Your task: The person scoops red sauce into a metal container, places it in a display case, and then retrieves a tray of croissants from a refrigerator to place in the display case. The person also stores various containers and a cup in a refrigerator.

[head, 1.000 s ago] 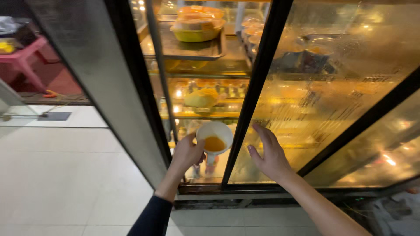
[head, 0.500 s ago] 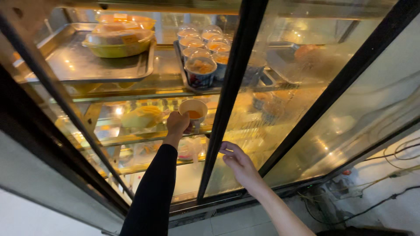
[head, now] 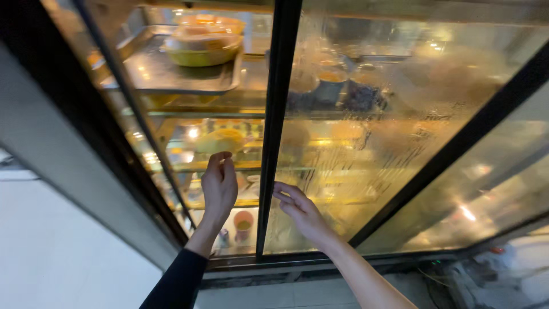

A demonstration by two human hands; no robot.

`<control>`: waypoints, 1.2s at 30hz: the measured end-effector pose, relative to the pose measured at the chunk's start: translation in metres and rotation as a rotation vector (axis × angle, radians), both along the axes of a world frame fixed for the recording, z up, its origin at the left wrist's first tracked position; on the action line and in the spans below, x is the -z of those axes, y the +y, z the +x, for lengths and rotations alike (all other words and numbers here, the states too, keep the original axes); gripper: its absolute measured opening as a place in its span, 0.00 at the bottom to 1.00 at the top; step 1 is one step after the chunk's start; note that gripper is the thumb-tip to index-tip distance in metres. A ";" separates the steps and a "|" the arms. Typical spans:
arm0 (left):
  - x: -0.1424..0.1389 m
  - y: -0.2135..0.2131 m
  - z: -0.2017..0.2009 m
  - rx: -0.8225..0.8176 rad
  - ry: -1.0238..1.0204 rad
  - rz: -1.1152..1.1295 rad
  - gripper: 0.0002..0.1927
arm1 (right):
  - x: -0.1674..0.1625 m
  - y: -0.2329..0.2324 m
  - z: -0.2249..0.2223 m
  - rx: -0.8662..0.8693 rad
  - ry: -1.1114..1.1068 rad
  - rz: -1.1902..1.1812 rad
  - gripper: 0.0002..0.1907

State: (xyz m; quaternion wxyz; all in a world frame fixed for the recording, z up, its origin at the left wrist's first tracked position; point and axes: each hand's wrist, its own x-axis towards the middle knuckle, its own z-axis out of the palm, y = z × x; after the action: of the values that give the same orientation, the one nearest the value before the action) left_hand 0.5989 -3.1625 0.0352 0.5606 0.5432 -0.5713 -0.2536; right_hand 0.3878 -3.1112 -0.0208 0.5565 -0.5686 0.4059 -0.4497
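I am looking down into a glass display cabinet [head: 400,171] with dark frames, lit warm yellow from inside. Its right pane is fogged and streaked, so what lies behind it is blurred. The left part stands open, between a slanting dark frame at the left and the black door edge [head: 274,131] that runs top to bottom through the middle.

My left hand [head: 219,186] is inside that opening, fingers stretched up and loosely together, holding nothing, near the front edge of the middle shelf [head: 189,167]. My right hand [head: 302,210] lies flat and open on the outside of the fogged pane, fingertips just beside the black door edge; I cannot tell if they touch the edge itself.

On the top shelf a metal tray [head: 166,74] sits at the left end and carries a yellow bowl [head: 203,48] with a clear cover. Right of the door edge, behind the glass, stand several small cups [head: 334,86] in a row, one with an orange filling. On the middle shelf, above my left hand, lies a yellowish dish [head: 220,140], hazy. On the bottom shelf, near the front edge between my two wrists, stands a small cup with orange filling [head: 243,222].

The opening is narrow. Pale floor tiles [head: 63,246] show at lower left, cables at lower right.
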 end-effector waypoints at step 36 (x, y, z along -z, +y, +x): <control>-0.055 0.154 0.197 0.603 -0.508 -0.017 0.18 | 0.029 0.124 0.197 0.463 0.188 0.129 0.14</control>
State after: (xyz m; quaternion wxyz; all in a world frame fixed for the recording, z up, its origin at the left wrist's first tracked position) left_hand 0.7962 -3.0083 0.0903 0.3063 0.3917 -0.8278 -0.2597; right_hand 0.5850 -2.9877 -0.0503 0.4336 -0.4630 0.6030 -0.4837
